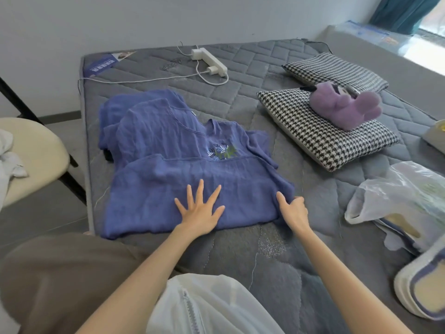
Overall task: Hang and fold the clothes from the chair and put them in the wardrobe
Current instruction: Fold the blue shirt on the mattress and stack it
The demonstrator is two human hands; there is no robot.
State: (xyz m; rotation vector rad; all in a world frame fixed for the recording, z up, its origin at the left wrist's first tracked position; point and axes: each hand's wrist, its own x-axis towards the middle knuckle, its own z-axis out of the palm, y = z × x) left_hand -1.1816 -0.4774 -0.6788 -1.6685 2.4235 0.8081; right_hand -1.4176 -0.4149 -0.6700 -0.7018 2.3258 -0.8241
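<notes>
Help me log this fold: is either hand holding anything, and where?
The right hand pinches the blue shirt at its folded right edge; the left hand only presses flat on it.

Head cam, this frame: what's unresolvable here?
Wardrobe: nowhere in the head view.
Chair and white clothes: cut off by the left edge.
Right hand: its fingertips are hidden under the edge of the blue top that it grips.
Dark item under the blue top: mostly covered, so unidentifiable.
Mattress label: text too small to read.
Plastic bag: contents veiled by cloudy film.
</notes>
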